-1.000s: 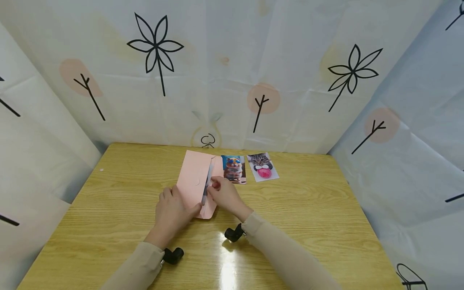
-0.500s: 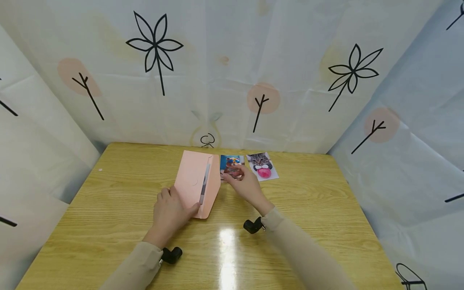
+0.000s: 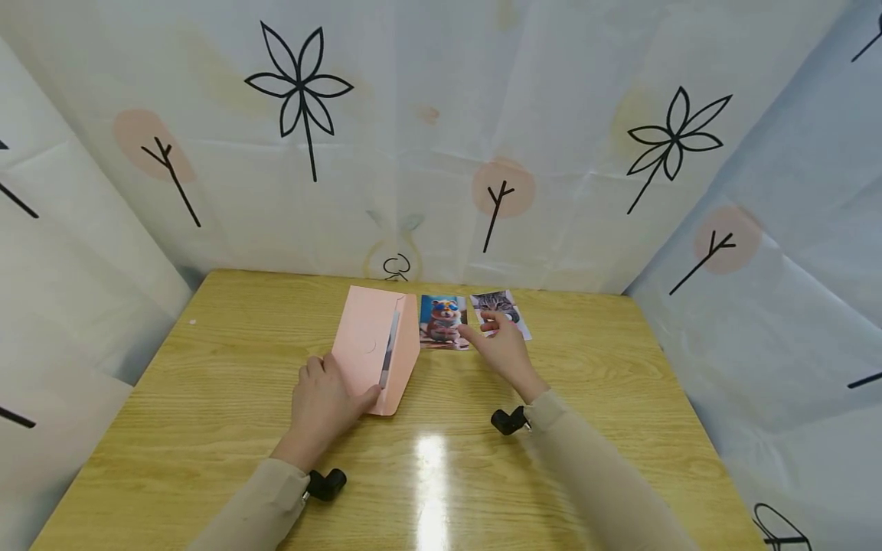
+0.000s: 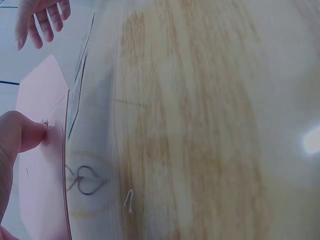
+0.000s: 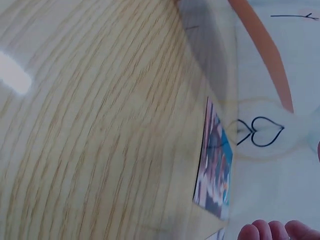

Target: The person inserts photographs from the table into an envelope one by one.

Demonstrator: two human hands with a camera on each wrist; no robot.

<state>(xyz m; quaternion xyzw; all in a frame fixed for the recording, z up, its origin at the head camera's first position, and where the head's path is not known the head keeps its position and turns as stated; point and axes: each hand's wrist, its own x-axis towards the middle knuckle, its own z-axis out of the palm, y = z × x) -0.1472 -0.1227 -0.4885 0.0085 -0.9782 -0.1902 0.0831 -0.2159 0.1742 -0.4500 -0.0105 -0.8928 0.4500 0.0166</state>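
A pink envelope (image 3: 358, 329) is tilted up off the table left of centre, and a dark printed strip (image 3: 389, 350) shows in its slit. My left hand (image 3: 324, 409) grips its lower left, the thumb pressing the front in the left wrist view. My right hand (image 3: 506, 352) holds nothing and hovers over the front of a cat picture card (image 3: 493, 301), fingers loosely bent. Just left of that hand lies a card with a hamster in sunglasses (image 3: 441, 315), which the right wrist view also shows. Part of the cat card is hidden behind the fingers.
The wooden table (image 3: 207, 398) is backed by a white cloth (image 3: 427, 153) printed with leaf and twig shapes. A small white speck (image 3: 193, 321) lies at the table's left. Glare (image 3: 432, 490) marks the front middle.
My right hand has left the envelope's slit and moved right, past the hamster card to the cat card. The envelope has tilted slightly in my left hand, which keeps its place.
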